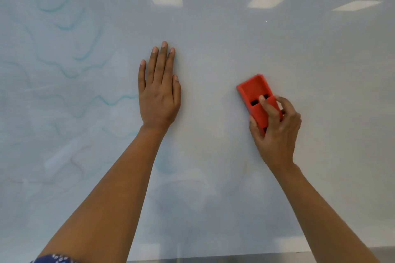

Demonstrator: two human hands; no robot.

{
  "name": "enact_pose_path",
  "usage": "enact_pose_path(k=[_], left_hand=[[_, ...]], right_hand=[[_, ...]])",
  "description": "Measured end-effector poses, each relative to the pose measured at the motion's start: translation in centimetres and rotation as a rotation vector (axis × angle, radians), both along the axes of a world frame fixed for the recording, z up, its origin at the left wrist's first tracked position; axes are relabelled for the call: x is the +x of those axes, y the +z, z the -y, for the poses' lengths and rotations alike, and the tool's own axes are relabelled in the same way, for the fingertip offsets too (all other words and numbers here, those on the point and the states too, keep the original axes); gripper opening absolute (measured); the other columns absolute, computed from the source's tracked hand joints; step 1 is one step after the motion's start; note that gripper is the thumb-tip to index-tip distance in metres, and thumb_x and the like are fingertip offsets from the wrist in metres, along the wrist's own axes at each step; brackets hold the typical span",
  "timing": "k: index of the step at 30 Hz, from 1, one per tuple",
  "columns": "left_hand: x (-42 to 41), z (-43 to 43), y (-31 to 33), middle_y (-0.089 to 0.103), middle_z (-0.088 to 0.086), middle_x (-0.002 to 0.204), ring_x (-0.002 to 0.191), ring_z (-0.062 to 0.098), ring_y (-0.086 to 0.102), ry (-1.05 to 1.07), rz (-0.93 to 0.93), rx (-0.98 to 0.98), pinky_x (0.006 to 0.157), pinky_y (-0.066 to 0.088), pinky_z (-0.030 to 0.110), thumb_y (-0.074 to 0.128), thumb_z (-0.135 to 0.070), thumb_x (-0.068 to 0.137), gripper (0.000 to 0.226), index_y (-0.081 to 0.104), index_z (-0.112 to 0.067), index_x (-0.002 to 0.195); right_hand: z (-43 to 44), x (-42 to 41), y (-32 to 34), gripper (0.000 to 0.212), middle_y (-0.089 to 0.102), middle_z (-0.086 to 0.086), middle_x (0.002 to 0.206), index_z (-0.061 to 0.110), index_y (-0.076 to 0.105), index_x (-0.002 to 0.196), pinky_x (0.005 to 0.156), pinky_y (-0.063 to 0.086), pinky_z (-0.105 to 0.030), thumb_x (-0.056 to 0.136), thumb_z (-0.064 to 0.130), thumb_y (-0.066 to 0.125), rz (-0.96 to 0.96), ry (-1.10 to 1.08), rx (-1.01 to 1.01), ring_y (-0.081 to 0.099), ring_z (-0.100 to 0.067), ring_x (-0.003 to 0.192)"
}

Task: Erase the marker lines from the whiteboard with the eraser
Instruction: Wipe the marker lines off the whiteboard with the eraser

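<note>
Whiteboard (213,28): fills the view; metal strip (235,259) along its bottom edge.
Left hand (159,92): flat on the board, fingers straight and close together, pointing up, holding nothing.
Right hand (275,128): pinches the eraser's lower end, thumb on its left side, fingers over the top and right.
Eraser (256,96): red, against the board, right of the left hand; long axis tilts up-left, free end uppermost.
Marker lines (115,100): wavy teal, smeared, left of the left hand.
Sleeve (53,259): blue patterned, left arm.
</note>
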State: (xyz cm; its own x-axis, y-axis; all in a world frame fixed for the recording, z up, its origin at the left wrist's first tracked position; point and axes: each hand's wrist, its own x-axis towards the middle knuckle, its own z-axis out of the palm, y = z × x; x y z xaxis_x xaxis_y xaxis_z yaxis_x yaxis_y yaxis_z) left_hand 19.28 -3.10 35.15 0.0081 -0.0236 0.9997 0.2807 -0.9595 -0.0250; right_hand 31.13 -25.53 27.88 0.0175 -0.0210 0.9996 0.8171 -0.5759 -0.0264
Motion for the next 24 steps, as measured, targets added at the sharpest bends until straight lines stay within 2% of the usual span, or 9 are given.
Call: enact_pose_path(k=[2,4,8,11,12,14,16,20,24], left_hand=[[0.0,0.0,0.0,0.03,0.006,0.154,0.144,0.019,0.023,0.001,0.003,0.0,0.119,0.016,0.041,0.029,-0.017,0.099,0.048,0.03,-0.012,0.147],[0.1,0.0,-0.1,0.03,0.006,0.154,0.143,0.019,0.023,-0.002,0.005,-0.004,0.119,0.016,0.041,0.028,-0.017,0.099,0.048,0.03,-0.012,0.147],[0.1,0.0,0.0,0.031,0.006,0.153,0.143,0.019,0.024,-0.008,0.012,-0.001,0.119,0.016,0.04,0.03,-0.016,0.098,0.048,0.031,-0.012,0.147],[0.1,-0.1,-0.1,0.03,0.007,0.154,0.143,0.019,0.023,-0.002,0.009,0.002,0.119,0.014,0.039,0.03,-0.016,0.098,0.049,0.03,-0.012,0.147],[0.1,-0.2,0.0,0.03,0.006,0.154,0.144,0.019,0.023,-0.002,0.008,0.004,0.119,0.014,0.039,0.03,-0.015,0.098,0.049,0.029,-0.012,0.147],[0.1,-0.2,0.0,0.03,0.006,0.154,0.144,0.019,0.023,-0.004,0.01,0.005,0.119,0.014,0.038,0.03,-0.015,0.098,0.049,0.029,-0.012,0.147],[0.1,-0.1,0.0,0.03,0.007,0.154,0.143,0.019,0.023,-0.008,0.011,0.005,0.119,0.014,0.039,0.03,-0.015,0.098,0.049,0.03,-0.012,0.147],[0.1,-0.1,0.0,0.031,0.007,0.154,0.143,0.02,0.024,-0.003,0.011,0.0,0.119,0.016,0.04,0.03,-0.015,0.099,0.048,0.03,-0.011,0.147],[0.0,0.0,-0.1,0.03,0.007,0.154,0.143,0.02,0.023,-0.005,0.005,-0.007,0.119,0.016,0.04,0.031,-0.015,0.099,0.049,0.029,-0.012,0.147]], right_hand=[[-0.8,-0.6,1.1,0.047,0.034,-0.008,0.132,0.024,0.039,0.133,0.089,0.036,-0.039,0.091,0.032,0.059,-0.071,0.001,0.123,0.043,-0.029,0.109],[-1.9,-1.3,-0.7,0.045,0.036,-0.011,0.131,0.024,0.041,0.133,0.087,0.036,-0.042,0.092,0.032,0.056,-0.029,-0.009,0.06,0.044,-0.031,0.107],[-2.7,-3.0,-11.1,0.042,0.041,-0.005,0.124,0.031,0.046,0.127,0.079,0.038,-0.041,0.085,0.031,0.053,0.187,0.043,-0.445,0.044,-0.029,0.093],[-0.6,-2.2,-19.2,0.055,0.042,0.004,0.125,0.037,0.044,0.128,0.08,0.052,-0.04,0.076,0.03,0.064,0.362,-0.05,-0.911,0.043,-0.025,0.092],[0.3,-1.6,-20.5,0.063,0.042,0.006,0.126,0.038,0.043,0.129,0.079,0.056,-0.039,0.073,0.033,0.07,0.38,-0.083,-1.01,0.044,-0.024,0.093],[1.5,-0.6,-20.7,0.065,0.043,0.007,0.128,0.04,0.042,0.131,0.082,0.054,-0.039,0.072,0.034,0.07,0.414,-0.108,-1.059,0.044,-0.023,0.094],[2.0,0.2,-19.1,0.054,0.044,0.007,0.126,0.041,0.043,0.13,0.088,0.045,-0.042,0.08,0.029,0.057,0.395,-0.084,-0.959,0.045,-0.024,0.095],[3.2,1.6,-12.3,0.029,0.043,-0.004,0.122,0.036,0.047,0.126,0.087,0.035,-0.041,0.098,0.034,0.041,0.197,-0.031,-0.501,0.045,-0.03,0.099],[3.3,2.3,-4.0,0.043,0.038,-0.014,0.132,0.025,0.04,0.135,0.093,0.033,-0.043,0.095,0.029,0.054,-0.077,-0.056,0.036,0.042,-0.033,0.114]])
